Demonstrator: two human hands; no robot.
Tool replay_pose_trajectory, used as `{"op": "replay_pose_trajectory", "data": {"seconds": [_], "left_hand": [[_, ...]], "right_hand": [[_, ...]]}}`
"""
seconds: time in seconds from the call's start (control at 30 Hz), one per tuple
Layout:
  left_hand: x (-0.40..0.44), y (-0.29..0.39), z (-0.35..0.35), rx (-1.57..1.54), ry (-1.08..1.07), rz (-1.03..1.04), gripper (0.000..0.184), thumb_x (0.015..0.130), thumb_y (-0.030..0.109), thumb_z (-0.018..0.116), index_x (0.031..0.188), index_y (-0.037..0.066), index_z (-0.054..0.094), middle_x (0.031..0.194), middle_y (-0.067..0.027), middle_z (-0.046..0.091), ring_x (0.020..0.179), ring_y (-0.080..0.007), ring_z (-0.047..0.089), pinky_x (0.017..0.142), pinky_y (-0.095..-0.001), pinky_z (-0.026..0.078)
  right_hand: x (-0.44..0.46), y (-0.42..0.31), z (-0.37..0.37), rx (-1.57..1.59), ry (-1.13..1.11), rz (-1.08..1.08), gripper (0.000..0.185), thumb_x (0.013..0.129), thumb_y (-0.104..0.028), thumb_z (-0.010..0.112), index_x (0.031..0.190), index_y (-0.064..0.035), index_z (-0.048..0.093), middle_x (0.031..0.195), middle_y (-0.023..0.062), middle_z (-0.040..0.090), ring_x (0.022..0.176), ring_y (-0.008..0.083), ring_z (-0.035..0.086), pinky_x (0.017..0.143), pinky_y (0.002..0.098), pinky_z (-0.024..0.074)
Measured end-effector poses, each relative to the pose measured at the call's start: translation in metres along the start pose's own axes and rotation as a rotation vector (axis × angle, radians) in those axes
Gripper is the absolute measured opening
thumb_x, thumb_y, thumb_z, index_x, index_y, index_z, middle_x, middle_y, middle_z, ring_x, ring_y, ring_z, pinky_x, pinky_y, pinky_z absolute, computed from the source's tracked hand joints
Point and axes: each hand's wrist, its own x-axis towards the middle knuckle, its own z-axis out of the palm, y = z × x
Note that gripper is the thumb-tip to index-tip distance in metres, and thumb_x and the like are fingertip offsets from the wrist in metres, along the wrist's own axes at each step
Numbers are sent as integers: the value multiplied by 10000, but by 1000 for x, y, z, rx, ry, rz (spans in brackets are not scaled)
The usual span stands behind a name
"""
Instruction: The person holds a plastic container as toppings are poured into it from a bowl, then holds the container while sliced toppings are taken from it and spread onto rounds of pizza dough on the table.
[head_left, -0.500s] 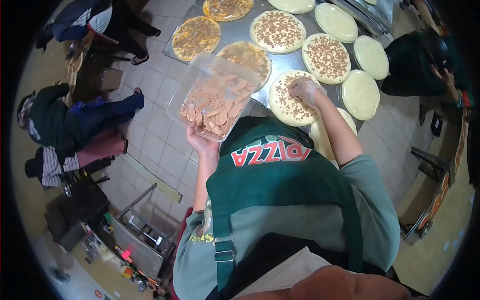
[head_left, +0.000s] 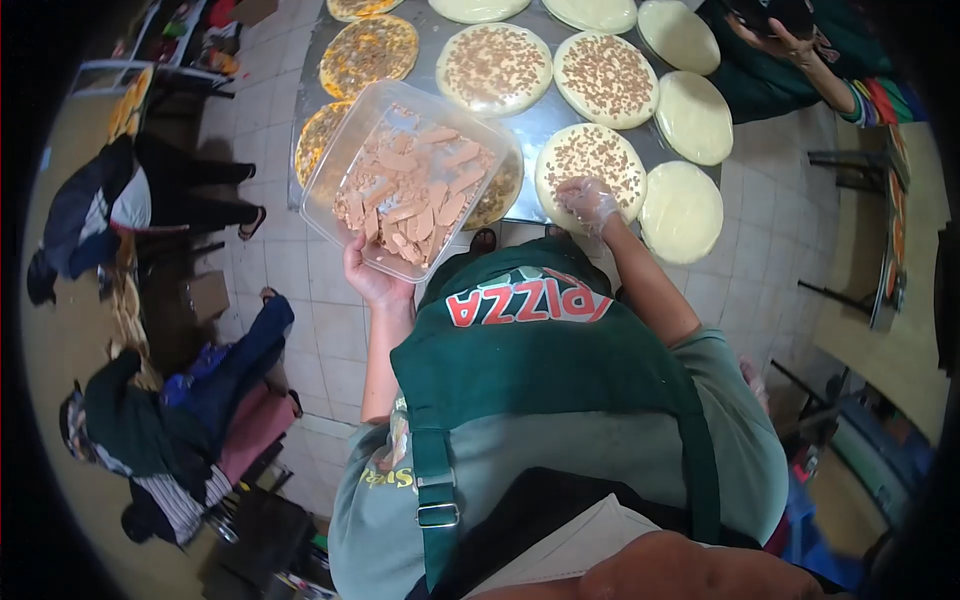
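Upper centre-right, the right hand (head_left: 586, 202) bunches over the crust (head_left: 629, 201), apparently spreading bits (head_left: 600, 158); whether it pinches any is unclear. The left hand (head_left: 378, 282) clasps the tub (head_left: 372, 110). Even coverage seems called for.

Setting: a pizza-making kitchen, commercial by its look. Evidence: topped dough rounds (head_left: 605, 80) and plain rounds (head_left: 682, 212) set out on a metal table (head_left: 528, 195) at top centre; green apron (head_left: 550, 365), frame centre, lettered "PIZZA"; pale tiled floor (head_left: 335, 330); other people (head_left: 165, 415) at left and upper right.
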Motion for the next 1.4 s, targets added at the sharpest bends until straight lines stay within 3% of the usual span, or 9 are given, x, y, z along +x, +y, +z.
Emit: {"op": "replay_pose_trajectory", "data": {"seconds": [0.07, 0.27, 0.37, 0.73, 0.83, 1.0, 1.13, 1.2, 1.4], "left_hand": [[12, 9, -5, -15, -45, -83, 552, 694, 177, 454, 1224, 105, 316, 1195, -128, 393, 1109, -284, 365, 939, -408, 280], [34, 18, -10, 27, -99, -163, 561, 689, 164, 457, 1228, 109, 313, 1197, -120, 393, 1113, -278, 361, 947, -403, 268], [36, 22, -15, 58, -109, -193, 556, 680, 169, 458, 1222, 145, 332, 1207, -109, 380, 1125, -278, 349, 944, -457, 267], [68, 37, -54, -3, -49, -174, 570, 679, 223, 430, 1215, 61, 325, 1207, -146, 382, 1130, -315, 356, 943, -450, 283], [69, 49, -52, 44, -90, -51, 570, 672, 221, 433, 1199, 28, 334, 1200, -160, 383, 1118, -316, 372, 932, -457, 307], [67, 36, -51, 65, -82, -127, 565, 664, 208, 442, 1192, 35, 343, 1179, -148, 410, 1096, -312, 398, 924, -442, 321], [62, 0, -38, 118, -111, -274, 523, 662, 225, 445, 1142, 27, 385, 1110, -147, 459, 1043, -301, 436, 899, -416, 342], [54, -14, -25, 155, -107, -329, 508, 663, 238, 441, 1122, 25, 401, 1084, -148, 473, 1023, -297, 448, 890, -409, 347], [42, -29, 18, 159, -223, -476, 503, 716, 331, 359, 1098, 11, 424, 1085, -156, 473, 1022, -284, 453, 882, -393, 354]], "right_hand": [[-10, 15, 3, -557, 168, -467, 173, 700, -56, 594, 861, 6, 590, 726, 53, 588, 639, 108, 549, 588, 230, 452], [-7, 86, -15, -221, 353, -398, 163, 732, -62, 567, 871, 23, 573, 678, 54, 572, 567, 95, 523, 523, 200, 434], [-22, 36, -12, 71, 480, 100, 237, 677, -188, 534, 853, -54, 620, 789, 119, 616, 711, 196, 581, 640, 281, 447], [-16, 96, -6, -264, 457, 191, 205, 709, -90, 566, 890, 4, 589, 719, 77, 607, 642, 128, 556, 598, 246, 448], [-22, 79, 6, -155, 468, -40, 189, 705, -97, 575, 865, 0, 597, 737, 96, 609, 670, 147, 561, 630, 252, 442], [-23, 62, 16, -438, 472, 148, 198, 687, -128, 619, 835, 1, 600, 733, 94, 605, 654, 141, 556, 615, 249, 441], [-26, 69, 2, -300, 477, 113, 192, 688, -115, 617, 826, 17, 596, 716, 89, 602, 622, 132, 555, 570, 252, 444], [-36, 60, -11, -34, 376, 246, 325, 716, -287, 522, 902, -34, 606, 907, 144, 597, 881, 258, 555, 798, 331, 404], [-6, 91, -14, 130, 466, 88, 334, 732, -259, 546, 971, -28, 572, 939, 124, 584, 913, 237, 534, 830, 323, 384]]}}
